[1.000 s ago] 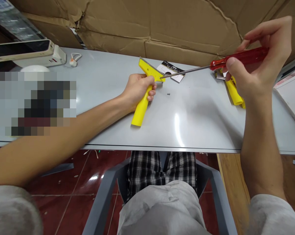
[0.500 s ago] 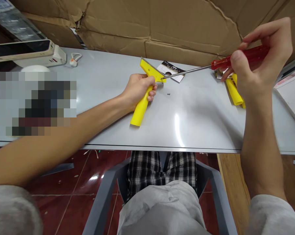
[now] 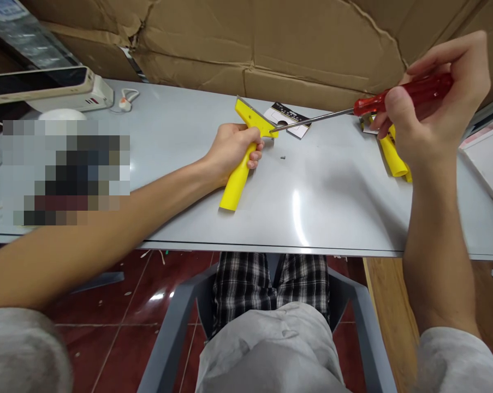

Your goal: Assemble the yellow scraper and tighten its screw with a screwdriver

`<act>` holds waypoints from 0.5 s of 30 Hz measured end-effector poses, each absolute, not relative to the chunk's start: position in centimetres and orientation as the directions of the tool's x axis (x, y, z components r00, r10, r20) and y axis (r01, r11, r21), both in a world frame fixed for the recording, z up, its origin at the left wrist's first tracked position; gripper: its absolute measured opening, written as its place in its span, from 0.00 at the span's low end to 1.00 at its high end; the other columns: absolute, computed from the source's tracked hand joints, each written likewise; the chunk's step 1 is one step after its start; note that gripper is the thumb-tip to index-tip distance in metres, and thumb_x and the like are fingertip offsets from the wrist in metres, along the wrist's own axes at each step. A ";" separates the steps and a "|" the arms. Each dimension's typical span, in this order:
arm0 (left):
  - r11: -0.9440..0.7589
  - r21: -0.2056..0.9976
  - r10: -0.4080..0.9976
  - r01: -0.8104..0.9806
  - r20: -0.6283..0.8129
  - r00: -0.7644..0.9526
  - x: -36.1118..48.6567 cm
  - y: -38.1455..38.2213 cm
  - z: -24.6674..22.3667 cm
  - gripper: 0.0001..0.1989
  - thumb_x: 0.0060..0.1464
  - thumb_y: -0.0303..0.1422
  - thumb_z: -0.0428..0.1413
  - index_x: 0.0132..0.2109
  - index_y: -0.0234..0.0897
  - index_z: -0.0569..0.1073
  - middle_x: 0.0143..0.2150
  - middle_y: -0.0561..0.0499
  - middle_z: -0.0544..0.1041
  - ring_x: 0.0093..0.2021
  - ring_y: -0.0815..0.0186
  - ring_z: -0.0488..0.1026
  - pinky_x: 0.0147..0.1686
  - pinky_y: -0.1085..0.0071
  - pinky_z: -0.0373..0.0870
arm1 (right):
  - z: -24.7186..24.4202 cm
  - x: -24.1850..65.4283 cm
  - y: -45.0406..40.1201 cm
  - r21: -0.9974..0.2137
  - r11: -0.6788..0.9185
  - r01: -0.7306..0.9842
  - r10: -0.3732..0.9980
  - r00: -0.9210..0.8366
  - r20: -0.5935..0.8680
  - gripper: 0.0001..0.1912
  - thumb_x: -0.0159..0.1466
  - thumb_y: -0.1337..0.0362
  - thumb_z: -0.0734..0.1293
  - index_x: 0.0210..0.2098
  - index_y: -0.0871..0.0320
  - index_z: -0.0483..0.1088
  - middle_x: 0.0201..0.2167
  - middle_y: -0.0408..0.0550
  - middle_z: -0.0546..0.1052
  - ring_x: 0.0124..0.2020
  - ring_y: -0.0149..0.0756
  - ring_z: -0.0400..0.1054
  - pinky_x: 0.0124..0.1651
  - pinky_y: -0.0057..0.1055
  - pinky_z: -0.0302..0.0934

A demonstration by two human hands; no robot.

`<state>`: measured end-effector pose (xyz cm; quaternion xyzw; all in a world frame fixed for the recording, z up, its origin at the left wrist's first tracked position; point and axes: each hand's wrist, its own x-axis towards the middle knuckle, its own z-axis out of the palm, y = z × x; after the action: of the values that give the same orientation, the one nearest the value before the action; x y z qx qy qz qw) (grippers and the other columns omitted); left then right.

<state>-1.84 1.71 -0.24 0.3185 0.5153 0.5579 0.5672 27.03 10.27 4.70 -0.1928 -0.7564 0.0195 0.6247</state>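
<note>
Screwdriver meets scraper at mid-worktop

Cardboard lines the whole far edge, and in front of it spreads the grey worktop. A grey chair stands at the near edge. Over by the far left corner, a phone leans by a white device, and toward the right edge lies a pale box.

Now the hands! The right hand is up above the right half, thumb and fingers pinching the red handle, knuckles arched high. The left hand has its fingers wrapped tight round the neck of the scraper, thumb pressed along the front. And there's the yellow scraper itself, mid-worktop, blade end toward the far edge, handle slanting to the near one. Whether it rests on the surface, I can't tell.

The long steel shaft reaches leftward, its tip at the right end of the scraper's head. Beyond the shaft, near the far edge: a card. Yellow tubes lie behind the right wrist. Smallest of all, a loose screw, just right of the left fingertips.
</note>
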 end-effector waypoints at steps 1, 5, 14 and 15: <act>0.175 0.937 0.961 -0.303 -0.230 -0.157 -1.8 1.7 -0.2 0.14 0.49 0.20 0.61 0.33 0.41 0.66 0.24 0.55 0.73 0.18 0.75 0.63 0.14 0.79 0.56 | 4.8 27.1 10.2 -0.269 0.931 0.248 0.311 -0.147 0.939 0.30 0.59 0.33 0.79 0.39 0.51 0.73 0.40 0.46 0.73 0.25 0.31 0.71 0.14 0.30 0.55; 0.167 0.937 0.959 -0.308 -0.227 -0.170 -1.7 1.7 -0.1 0.12 0.49 0.21 0.60 0.34 0.40 0.66 0.25 0.55 0.72 0.18 0.77 0.62 0.14 0.80 0.55 | 4.9 27.6 10.2 -0.297 0.941 0.160 0.328 -0.228 0.917 0.29 0.60 0.34 0.80 0.44 0.49 0.75 0.40 0.43 0.70 0.25 0.27 0.65 0.16 0.29 0.63; 0.167 0.933 0.958 -0.318 -0.229 -0.172 -1.5 1.6 -0.1 0.12 0.51 0.20 0.60 0.34 0.40 0.67 0.26 0.54 0.72 0.18 0.77 0.62 0.15 0.80 0.54 | 4.5 28.1 10.1 -0.279 0.918 0.280 0.340 -0.197 0.920 0.16 0.66 0.49 0.79 0.45 0.52 0.79 0.42 0.43 0.75 0.27 0.23 0.68 0.24 0.30 0.55; 0.168 0.933 0.957 -0.319 -0.232 -0.173 -1.5 1.6 -0.1 0.12 0.51 0.20 0.60 0.35 0.40 0.66 0.26 0.54 0.72 0.18 0.77 0.62 0.15 0.80 0.54 | 4.6 28.1 9.9 -0.286 0.923 0.259 0.341 -0.200 0.919 0.17 0.64 0.48 0.80 0.46 0.50 0.80 0.44 0.43 0.75 0.31 0.26 0.69 0.27 0.31 0.58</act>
<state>-1.48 1.57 -0.09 0.3092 0.5162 0.5659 0.5637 28.06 9.93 4.56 -0.1936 -0.7737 0.0341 0.6022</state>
